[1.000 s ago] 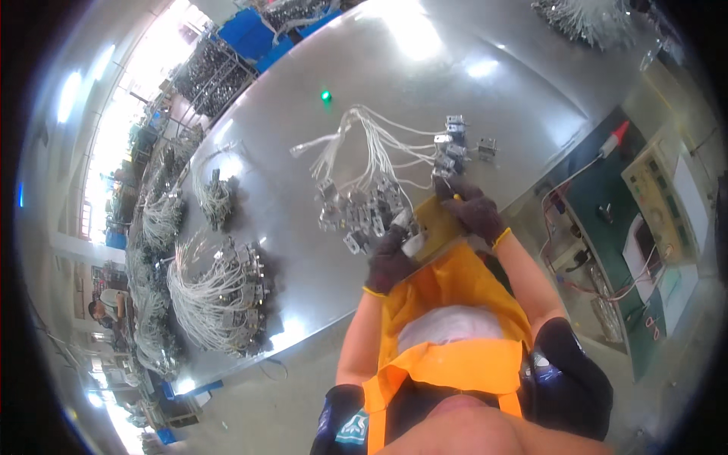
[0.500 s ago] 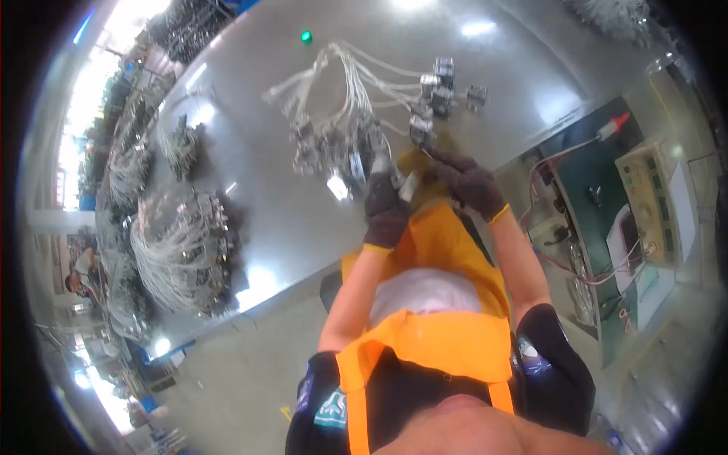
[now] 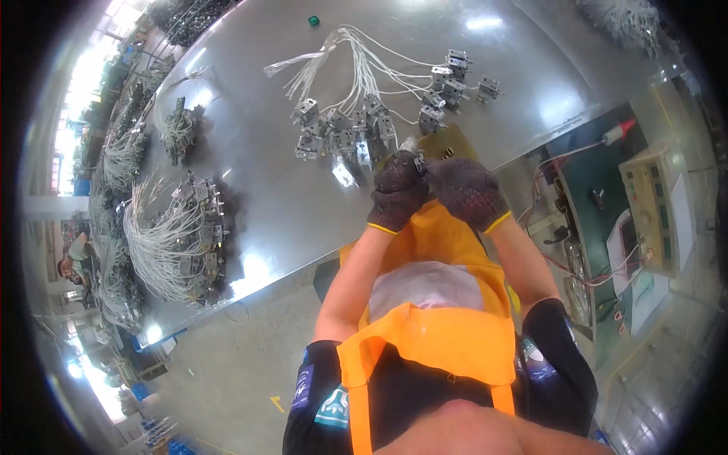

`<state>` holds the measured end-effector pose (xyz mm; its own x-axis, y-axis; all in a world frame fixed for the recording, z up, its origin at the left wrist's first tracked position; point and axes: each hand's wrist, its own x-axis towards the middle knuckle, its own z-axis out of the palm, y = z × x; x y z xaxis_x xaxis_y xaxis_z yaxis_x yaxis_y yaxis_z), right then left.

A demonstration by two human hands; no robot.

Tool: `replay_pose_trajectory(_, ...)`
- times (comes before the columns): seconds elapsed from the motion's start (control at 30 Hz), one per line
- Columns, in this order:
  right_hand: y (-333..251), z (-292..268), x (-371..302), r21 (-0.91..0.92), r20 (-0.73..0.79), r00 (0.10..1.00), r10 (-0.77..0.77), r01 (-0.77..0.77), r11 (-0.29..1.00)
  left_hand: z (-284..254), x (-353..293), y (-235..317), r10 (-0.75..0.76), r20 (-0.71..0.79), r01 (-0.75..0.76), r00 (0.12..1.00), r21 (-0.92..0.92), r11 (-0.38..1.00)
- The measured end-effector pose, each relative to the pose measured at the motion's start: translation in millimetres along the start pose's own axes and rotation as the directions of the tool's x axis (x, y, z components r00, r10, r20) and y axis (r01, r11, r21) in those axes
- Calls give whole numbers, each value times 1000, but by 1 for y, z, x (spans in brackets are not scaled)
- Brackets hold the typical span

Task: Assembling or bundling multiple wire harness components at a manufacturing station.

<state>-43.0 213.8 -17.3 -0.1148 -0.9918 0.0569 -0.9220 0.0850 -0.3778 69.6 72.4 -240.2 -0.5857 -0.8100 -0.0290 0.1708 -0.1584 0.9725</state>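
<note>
My left hand [image 3: 398, 186], in a dark knitted glove with a yellow cuff, is closed around a small grey metal part [image 3: 413, 148] at the table's near edge. Pressed up beside it, my gloved right hand [image 3: 464, 189] has curled fingers; what they hold is hidden. Just beyond both hands lies a flat brownish-yellow plate [image 3: 446, 142]. A bundle of white wires [image 3: 356, 68] fans out past it, with small metal box-shaped parts [image 3: 341, 140] at the wire ends. More such metal parts [image 3: 453, 91] sit to the right of the wires.
Wired bundles [image 3: 171, 243] cover the table's left side, with a smaller one [image 3: 178, 133] behind. A green cap-like piece [image 3: 313, 21] lies at the far side of the metal table [image 3: 280, 205]. At right stands a beige instrument box [image 3: 651, 201] with cables.
My hands have come together, the right moving left and nearer to me. The left hand has shifted slightly right. A pale block beside the left fingers no longer shows.
</note>
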Motion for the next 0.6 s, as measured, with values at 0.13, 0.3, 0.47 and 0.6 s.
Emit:
replay_pose_trajectory(0.13,27,15,-19,-46,-119,993,18,-24,999,66,-34,116,473,355,-558,806,723,408)
replay_pose_trajectory(0.3,35,29,-26,-95,-126,990,71,-83,992,77,-28,124,417,461,-606,783,717,345)
replay_pose_trajectory(0.47,22,27,-28,498,-351,928,127,70,864,14,-41,113,143,317,-301,938,536,789)
replay_pose_trajectory(0.6,-12,18,-34,821,439,865,242,-496,284,46,-57,167,-110,210,98,971,66,993)
